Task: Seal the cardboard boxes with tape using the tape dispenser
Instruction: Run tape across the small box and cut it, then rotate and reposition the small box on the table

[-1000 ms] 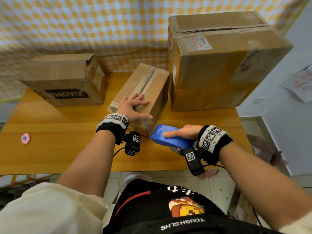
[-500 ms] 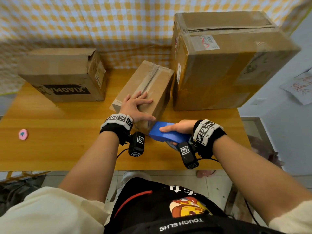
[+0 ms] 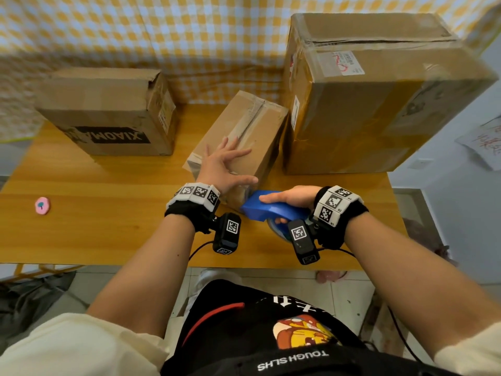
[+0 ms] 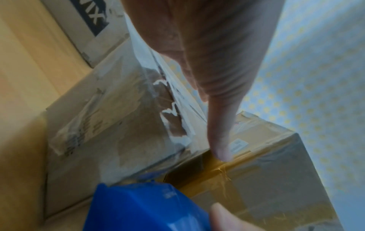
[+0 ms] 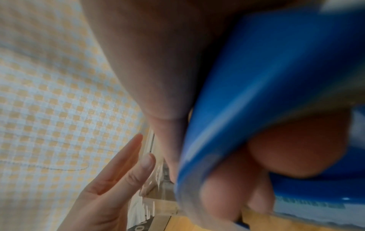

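A small cardboard box (image 3: 244, 137) lies at the middle of the wooden table (image 3: 95, 213), its top seam covered with clear tape. My left hand (image 3: 225, 165) rests flat on its near end, fingers spread and straight. In the left wrist view the thumb (image 4: 219, 140) points over the taped near face of the small box (image 4: 118, 132). My right hand (image 3: 290, 198) grips the blue tape dispenser (image 3: 267, 208), whose nose touches the box's near lower corner. The dispenser (image 5: 266, 93) fills the right wrist view, fingers curled round its handle; my left hand (image 5: 110, 179) shows beyond it.
A large taped box (image 3: 374, 99) stands at the right, close beside the small one. A box printed XIAOMI (image 3: 108, 115) sits at the back left. A small pink object (image 3: 42, 205) lies at the table's left. A checked cloth hangs behind.
My left hand has stayed flat on the small box while its fingers spread a little. The dispenser in my right hand has moved slightly closer to the box's near corner.
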